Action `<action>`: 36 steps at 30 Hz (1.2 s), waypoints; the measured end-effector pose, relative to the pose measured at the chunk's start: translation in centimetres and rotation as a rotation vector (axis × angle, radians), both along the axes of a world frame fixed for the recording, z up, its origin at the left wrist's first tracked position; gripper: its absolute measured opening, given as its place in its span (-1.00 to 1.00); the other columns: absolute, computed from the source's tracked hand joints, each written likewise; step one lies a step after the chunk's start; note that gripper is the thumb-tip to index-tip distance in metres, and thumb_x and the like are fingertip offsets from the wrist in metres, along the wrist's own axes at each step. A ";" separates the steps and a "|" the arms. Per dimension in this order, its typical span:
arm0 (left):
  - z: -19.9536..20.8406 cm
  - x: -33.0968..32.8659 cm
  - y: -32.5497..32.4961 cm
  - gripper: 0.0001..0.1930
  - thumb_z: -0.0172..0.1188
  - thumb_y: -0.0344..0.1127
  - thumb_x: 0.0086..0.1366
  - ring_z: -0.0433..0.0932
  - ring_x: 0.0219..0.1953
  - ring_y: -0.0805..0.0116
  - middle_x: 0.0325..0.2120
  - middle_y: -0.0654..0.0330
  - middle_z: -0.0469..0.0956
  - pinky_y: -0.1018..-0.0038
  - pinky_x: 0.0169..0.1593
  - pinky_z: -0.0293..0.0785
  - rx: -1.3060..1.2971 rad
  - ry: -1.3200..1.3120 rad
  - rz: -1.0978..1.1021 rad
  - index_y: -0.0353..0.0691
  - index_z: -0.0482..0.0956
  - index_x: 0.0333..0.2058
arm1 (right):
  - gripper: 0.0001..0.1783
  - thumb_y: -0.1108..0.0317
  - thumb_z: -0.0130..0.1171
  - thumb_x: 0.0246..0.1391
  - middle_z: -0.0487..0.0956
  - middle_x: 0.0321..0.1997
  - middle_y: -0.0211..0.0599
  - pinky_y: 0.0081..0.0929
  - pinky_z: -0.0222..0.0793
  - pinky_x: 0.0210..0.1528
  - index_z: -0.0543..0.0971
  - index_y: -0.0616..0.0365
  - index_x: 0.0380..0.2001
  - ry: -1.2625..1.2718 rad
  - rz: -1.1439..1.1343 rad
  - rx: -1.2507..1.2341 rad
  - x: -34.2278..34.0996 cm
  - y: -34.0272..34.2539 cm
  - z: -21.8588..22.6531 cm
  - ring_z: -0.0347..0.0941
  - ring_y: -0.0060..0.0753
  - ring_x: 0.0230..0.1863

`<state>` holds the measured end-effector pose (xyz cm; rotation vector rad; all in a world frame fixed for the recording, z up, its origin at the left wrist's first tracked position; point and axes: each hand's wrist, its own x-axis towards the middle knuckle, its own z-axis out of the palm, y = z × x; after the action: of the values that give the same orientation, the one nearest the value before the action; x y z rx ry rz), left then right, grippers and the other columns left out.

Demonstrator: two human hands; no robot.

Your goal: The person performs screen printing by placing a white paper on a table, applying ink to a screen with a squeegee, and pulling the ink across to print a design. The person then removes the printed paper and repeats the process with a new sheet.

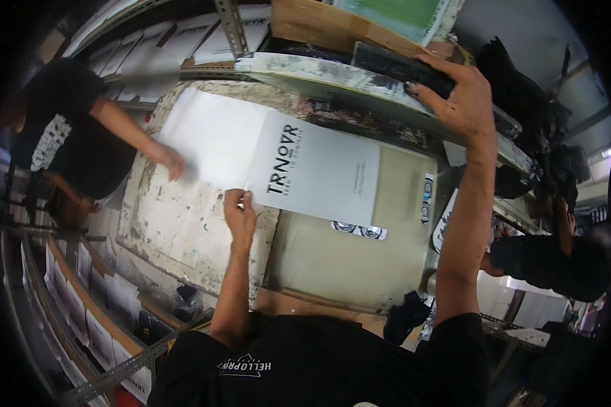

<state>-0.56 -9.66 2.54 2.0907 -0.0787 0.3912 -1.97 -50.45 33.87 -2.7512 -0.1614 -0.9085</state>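
A white sheet with black print [319, 169] lies across the table, its right part over a smooth greyish board [346, 264]. At its near left edge, my left hand [239, 216] is closed with the thumb and fingers on the sheet. A plain white sheet [214, 139] extends leftward from it; whether the two are joined I cannot tell. My right hand [465, 102] is raised at the far right, fingers wrapped over a dark flat block [394, 68] that looks like a squeegee. The block rests against a long paint-stained bar [319, 73].
A co-worker's hand [166, 161] hovers beside the plain sheet at the left. Printed strips [360, 230] lie on the board. Metal racks [91, 305] with white printed pieces stand at lower left. Another person [557, 261] is at the right, and a dark cloth [407, 315] lies near me.
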 end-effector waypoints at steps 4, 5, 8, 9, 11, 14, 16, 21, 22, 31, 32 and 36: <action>0.0 0.7 9.0 -0.92 0.23 -0.47 0.30 0.48 -0.31 0.18 -0.36 0.09 0.46 0.34 -0.18 0.45 0.086 -0.033 0.169 -0.34 0.51 -0.33 | -0.47 0.06 0.51 -0.15 0.72 -0.27 -0.02 -0.24 0.54 -0.11 0.74 0.06 -0.08 0.013 0.018 0.045 -0.1 0.2 -0.1 0.67 0.03 -0.23; -0.4 0.9 11.5 -0.92 0.23 -0.47 0.30 0.48 -0.31 0.18 -0.35 0.08 0.48 0.33 -0.16 0.45 0.114 -0.024 0.226 -0.35 0.52 -0.31 | -0.47 0.06 0.51 -0.16 0.72 -0.26 -0.02 -0.24 0.54 -0.11 0.74 0.06 -0.08 0.022 0.015 0.064 -0.1 0.2 0.0 0.67 0.02 -0.23; -0.6 1.0 16.3 -0.86 0.26 -0.45 0.29 0.52 -0.25 0.10 -0.25 0.02 0.56 0.27 -0.10 0.45 0.186 0.038 0.475 -0.38 0.56 -0.22 | -0.46 0.07 0.53 -0.18 0.72 -0.23 -0.02 -0.25 0.52 -0.08 0.74 0.06 -0.09 0.028 0.011 0.076 -0.1 0.4 0.0 0.67 -0.01 -0.18; -0.7 0.7 16.8 -0.74 0.32 -0.42 0.25 0.53 -0.15 -0.02 -0.16 -0.04 0.59 0.19 -0.01 0.44 0.417 -0.006 0.623 -0.39 0.57 -0.12 | -0.46 0.07 0.53 -0.18 0.72 -0.22 -0.02 -0.25 0.51 -0.07 0.74 0.06 -0.08 0.029 0.002 0.074 -0.1 0.5 0.0 0.67 -0.02 -0.17; 1.6 1.2 14.5 -0.67 0.35 -0.40 0.22 0.51 -0.08 -0.07 -0.13 -0.06 0.59 0.15 0.03 0.41 0.557 -0.227 0.709 -0.39 0.57 -0.07 | -0.45 0.07 0.53 -0.17 0.72 -0.20 -0.03 -0.26 0.50 -0.05 0.73 0.07 -0.08 0.016 -0.012 0.053 -0.2 0.1 -0.1 0.66 -0.03 -0.16; 3.2 3.3 10.3 -0.60 0.37 -0.39 0.20 0.50 0.04 -0.11 -0.04 -0.06 0.59 0.11 0.13 0.37 0.529 -0.473 0.485 -0.35 0.56 0.00 | -0.44 0.06 0.53 -0.17 0.73 -0.18 -0.04 -0.27 0.50 -0.04 0.73 0.08 -0.07 -0.004 0.006 0.053 0.1 -0.4 -0.5 0.66 -0.03 -0.16; 3.4 5.0 6.2 -0.63 0.36 -0.42 0.21 0.53 0.10 0.03 -0.03 0.06 0.63 0.16 0.17 0.37 0.473 -0.497 0.218 -0.25 0.60 0.01 | -0.43 0.04 0.53 -0.17 0.73 -0.18 -0.05 -0.28 0.49 -0.04 0.73 0.09 -0.07 0.019 0.021 0.106 0.0 -0.2 -0.2 0.66 -0.04 -0.16; -1.0 8.6 1.9 -0.68 0.32 -0.34 0.23 0.42 0.24 0.01 0.13 0.15 0.58 0.12 0.24 0.25 0.642 -0.245 0.063 -0.13 0.68 -0.02 | -0.42 0.04 0.54 -0.17 0.73 -0.17 -0.04 -0.29 0.49 -0.05 0.72 0.11 -0.07 0.035 0.000 0.069 -0.1 0.2 0.3 0.66 -0.04 -0.15; -2.3 9.1 2.0 -0.70 0.33 -0.32 0.22 0.42 0.23 0.00 0.11 0.15 0.59 0.12 0.23 0.25 0.688 -0.216 0.081 -0.12 0.70 -0.05 | -0.42 0.04 0.54 -0.17 0.73 -0.17 -0.04 -0.28 0.49 -0.05 0.72 0.11 -0.07 0.030 0.002 0.065 0.0 0.0 0.2 0.66 -0.04 -0.15; -3.4 11.5 2.8 -0.91 0.43 -0.35 0.09 0.64 -0.14 0.09 -0.21 0.11 0.72 0.26 -0.05 0.55 0.405 -0.205 0.182 -0.17 0.77 -0.41 | -0.40 -0.04 0.51 -0.15 0.73 -0.21 -0.05 -0.22 0.50 -0.08 0.73 0.09 -0.07 0.012 -0.039 -0.044 0.0 -0.1 0.2 0.67 -0.07 -0.21; -2.6 11.8 2.6 -0.91 0.41 -0.35 0.10 0.61 -0.09 0.09 -0.19 0.13 0.72 0.23 0.02 0.47 0.342 -0.194 0.154 -0.17 0.77 -0.40 | -0.40 -0.05 0.51 -0.14 0.73 -0.22 -0.06 -0.22 0.50 -0.09 0.73 0.08 -0.07 0.000 -0.041 -0.046 0.2 -0.3 0.0 0.66 -0.06 -0.21; 0.4 11.0 0.8 -0.86 0.38 -0.28 0.16 0.50 0.18 0.02 0.00 0.09 0.66 0.14 0.34 0.20 0.091 -0.013 -0.183 -0.13 0.78 -0.31 | -0.41 -0.07 0.50 -0.14 0.72 -0.25 -0.09 -0.23 0.50 -0.11 0.74 0.05 -0.07 0.011 -0.031 -0.012 0.5 -0.7 -0.4 0.65 -0.06 -0.22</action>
<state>10.46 -8.82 2.97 2.1490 -0.2979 0.2950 -1.50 -51.20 33.49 -2.7771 -0.1228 -0.9033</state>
